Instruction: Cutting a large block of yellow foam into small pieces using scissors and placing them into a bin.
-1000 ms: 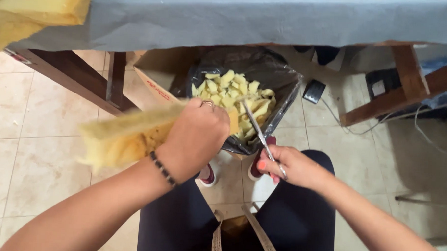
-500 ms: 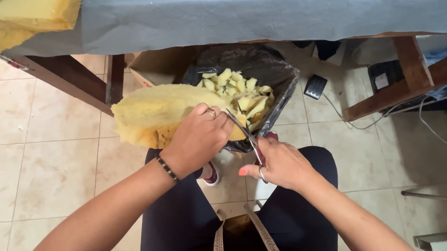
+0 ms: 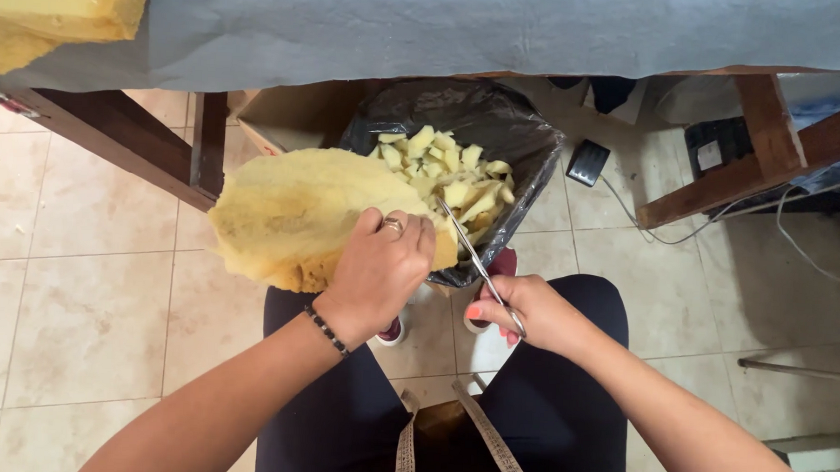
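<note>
1. Two slabs of yellow foam [image 3: 56, 9] lie at the upper left on a table draped in grey cloth [image 3: 502, 29]; below them a dark wooden table frame [image 3: 144, 147] runs across the beige tiled floor [image 3: 64, 298].
2. Left of centre, the left hand [image 3: 379, 272] is closed over the near edge of a big yellow foam sheet [image 3: 300, 209], fingers curled on top, a ring on one finger and a beaded bracelet [image 3: 327, 330] at the wrist.
3. Compared with a second ago, the sheet has turned: then it showed as a narrow edge-on strip, and now its broad face lies open to the camera, spread toward the left.
4. At centre, a bin lined with a black bag [image 3: 498, 136] sits on the floor under the table, holding small yellow foam offcuts [image 3: 445, 172]; the sheet's right edge overlaps its rim.
5. Right of centre, the right hand [image 3: 529, 314] grips the handles of metal scissors [image 3: 475, 257], whose blades point up toward the sheet's right edge and look nearly together.
6. That hand has drawn nearer to the left hand than it was a second ago.
7. Further right, a black pedal [image 3: 588, 163] with a cable lies on the tiles.
</note>
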